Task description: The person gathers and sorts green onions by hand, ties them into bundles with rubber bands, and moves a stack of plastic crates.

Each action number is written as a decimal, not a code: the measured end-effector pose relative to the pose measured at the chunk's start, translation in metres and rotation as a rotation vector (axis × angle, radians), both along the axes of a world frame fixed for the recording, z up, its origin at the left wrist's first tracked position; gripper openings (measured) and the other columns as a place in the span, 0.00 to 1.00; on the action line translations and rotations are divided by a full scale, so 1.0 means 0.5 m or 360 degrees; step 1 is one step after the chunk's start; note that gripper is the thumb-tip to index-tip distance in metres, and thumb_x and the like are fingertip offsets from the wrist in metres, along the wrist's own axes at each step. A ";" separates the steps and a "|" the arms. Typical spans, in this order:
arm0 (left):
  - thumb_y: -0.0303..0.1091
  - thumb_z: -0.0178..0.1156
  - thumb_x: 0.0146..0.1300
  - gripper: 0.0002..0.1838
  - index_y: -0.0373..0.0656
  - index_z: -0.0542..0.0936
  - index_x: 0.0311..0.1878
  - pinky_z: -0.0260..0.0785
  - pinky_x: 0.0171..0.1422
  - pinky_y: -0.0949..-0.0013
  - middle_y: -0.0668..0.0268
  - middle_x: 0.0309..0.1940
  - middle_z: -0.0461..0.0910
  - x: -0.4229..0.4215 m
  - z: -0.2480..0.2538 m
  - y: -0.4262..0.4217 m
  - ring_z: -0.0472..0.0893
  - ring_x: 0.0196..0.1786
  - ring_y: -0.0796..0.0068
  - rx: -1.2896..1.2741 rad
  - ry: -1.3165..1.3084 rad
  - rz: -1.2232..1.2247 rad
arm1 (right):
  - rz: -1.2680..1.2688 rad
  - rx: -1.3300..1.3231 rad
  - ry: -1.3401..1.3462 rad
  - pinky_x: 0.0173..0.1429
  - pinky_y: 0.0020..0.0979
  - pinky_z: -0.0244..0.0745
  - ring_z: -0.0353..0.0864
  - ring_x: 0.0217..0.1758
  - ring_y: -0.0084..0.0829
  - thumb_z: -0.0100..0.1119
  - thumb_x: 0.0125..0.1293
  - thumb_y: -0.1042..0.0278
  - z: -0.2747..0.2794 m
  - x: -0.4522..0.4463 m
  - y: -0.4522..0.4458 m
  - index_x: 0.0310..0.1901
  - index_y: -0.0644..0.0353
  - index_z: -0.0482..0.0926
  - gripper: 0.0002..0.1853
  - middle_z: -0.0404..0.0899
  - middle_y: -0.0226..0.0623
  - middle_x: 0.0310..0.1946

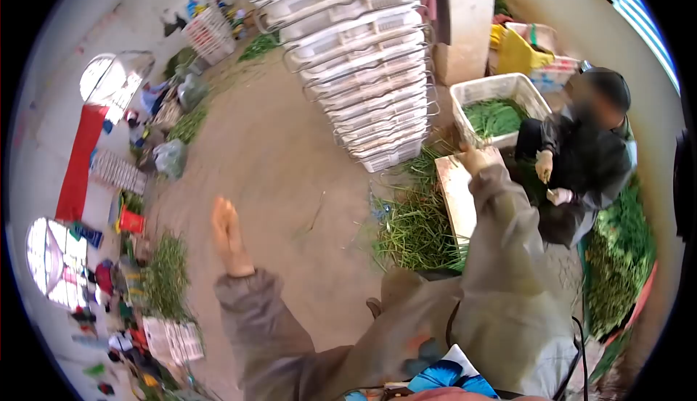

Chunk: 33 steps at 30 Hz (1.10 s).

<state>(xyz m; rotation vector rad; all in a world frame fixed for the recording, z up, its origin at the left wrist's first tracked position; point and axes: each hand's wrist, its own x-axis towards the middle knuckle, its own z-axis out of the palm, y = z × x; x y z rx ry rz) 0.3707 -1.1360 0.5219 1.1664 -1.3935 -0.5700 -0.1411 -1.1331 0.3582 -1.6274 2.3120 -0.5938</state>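
My left hand (pixel 229 235) is held out over the bare floor, fingers stretched, with nothing in it. Beyond the end of my other sleeve, my right hand (pixel 475 160) reaches over the far end of a pale board (pixel 457 198). Its fingers look extended and I see nothing in them; whether it touches the board is unclear. Just past it stands a white plastic crate (pixel 534 89) holding green stalks (pixel 495 117). Loose cut stalks (pixel 410 227) lie in a heap on the floor left of the board.
A tall stack of white crates (pixel 363 60) with metal handles stands ahead. At the right sits a co-worker (pixel 592 154), working with both hands beside a pile of greens (pixel 617 263). Along the left wall are more people, stacked crates (pixel 117 171) and bundles of stalks (pixel 167 270).
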 end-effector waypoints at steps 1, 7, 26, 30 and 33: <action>0.32 0.54 0.63 0.23 0.36 0.65 0.60 0.57 0.65 0.68 0.59 0.59 0.67 -0.044 0.037 -0.073 0.66 0.61 0.70 -0.0137 -0.0028 -0.0187 | -0.0176 -0.0239 -0.0356 0.46 0.35 0.71 0.78 0.37 0.37 0.63 0.52 0.55 -0.003 -0.004 -0.051 0.45 0.54 0.76 0.19 0.80 0.40 0.37; 0.35 0.58 0.58 0.26 0.41 0.66 0.60 0.57 0.66 0.63 0.57 0.58 0.67 -0.303 0.193 -0.498 0.67 0.60 0.61 -0.1011 -0.1052 -0.0364 | -0.0268 -0.0481 -0.0247 0.59 0.39 0.62 0.67 0.57 0.45 0.60 0.55 0.51 -0.077 -0.116 -0.439 0.58 0.59 0.66 0.32 0.69 0.52 0.53; 0.61 0.43 0.62 0.27 0.54 0.79 0.50 0.52 0.65 0.49 0.49 0.60 0.63 -0.470 0.199 -0.933 0.61 0.63 0.51 -0.2180 -0.1796 0.0208 | -0.0950 -0.0893 -0.1335 0.45 0.34 0.69 0.77 0.39 0.42 0.48 0.61 0.41 -0.156 -0.179 -0.745 0.39 0.59 0.78 0.26 0.79 0.44 0.33; 0.60 0.44 0.63 0.26 0.52 0.81 0.48 0.55 0.63 0.50 0.51 0.59 0.65 -0.435 0.191 -1.004 0.64 0.60 0.52 -0.2298 -0.1733 0.0149 | -0.1035 -0.0728 -0.1313 0.46 0.38 0.69 0.78 0.41 0.44 0.48 0.60 0.40 -0.133 -0.117 -0.748 0.39 0.58 0.79 0.26 0.79 0.47 0.32; 0.59 0.42 0.64 0.27 0.50 0.81 0.46 0.55 0.63 0.49 0.51 0.59 0.65 -0.377 0.161 -1.087 0.64 0.60 0.52 -0.2392 -0.1622 0.0109 | -0.1099 -0.0731 -0.1215 0.47 0.40 0.68 0.76 0.42 0.50 0.50 0.59 0.41 -0.150 -0.038 -0.772 0.37 0.59 0.80 0.25 0.78 0.51 0.35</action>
